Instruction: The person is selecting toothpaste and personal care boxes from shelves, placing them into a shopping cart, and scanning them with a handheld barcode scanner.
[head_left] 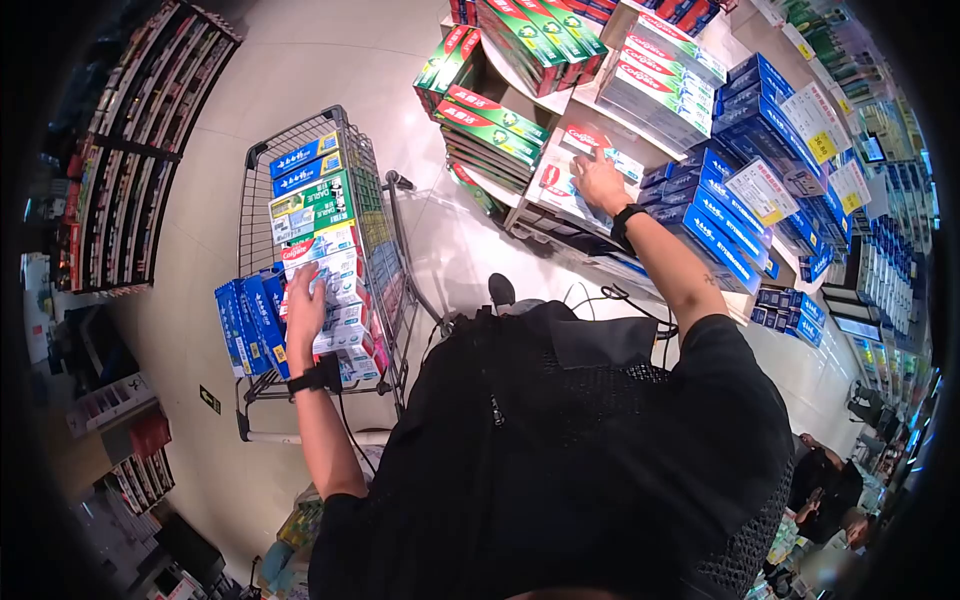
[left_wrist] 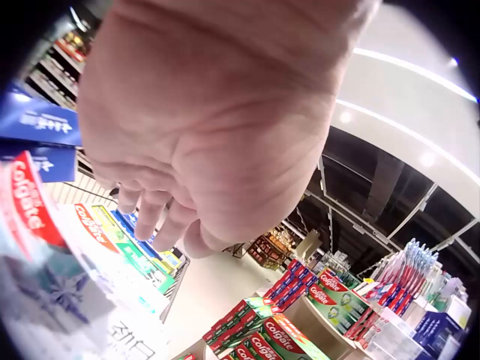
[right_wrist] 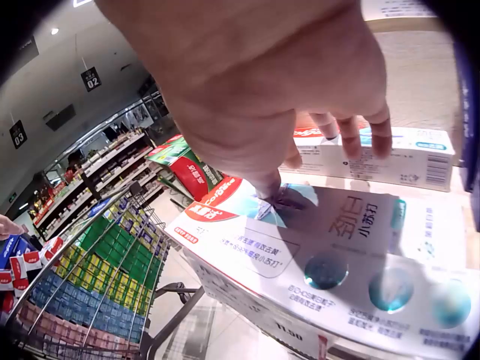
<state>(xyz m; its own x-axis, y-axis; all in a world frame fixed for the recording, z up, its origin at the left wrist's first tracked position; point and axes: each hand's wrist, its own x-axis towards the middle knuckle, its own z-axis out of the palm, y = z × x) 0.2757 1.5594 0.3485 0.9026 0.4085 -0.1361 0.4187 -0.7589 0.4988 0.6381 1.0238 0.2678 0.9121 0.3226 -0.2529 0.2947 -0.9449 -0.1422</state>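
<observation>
Right hand (head_left: 603, 185) touches glossy oblong carton (right_wrist: 330, 259) — left hand (head_left: 306, 308) over boxes (head_left: 343, 268).

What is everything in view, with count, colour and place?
Cart: one, grey, left
Boxes: many, white, blue, green, cart and display
Display: one, pale, right
Price cards: several, white-yellow, display
Racks: several, dark, left
Floor sign: one, green-black, floor
Aisle signs: two, black, overhead
Person: one, black-clothed, lower right
Wristbands: two, black, wrists
Shoe: one, dark, floor
Shirt: one, black, torso
Left hand: one, over cart boxes
Right hand: one, on display boxes
</observation>
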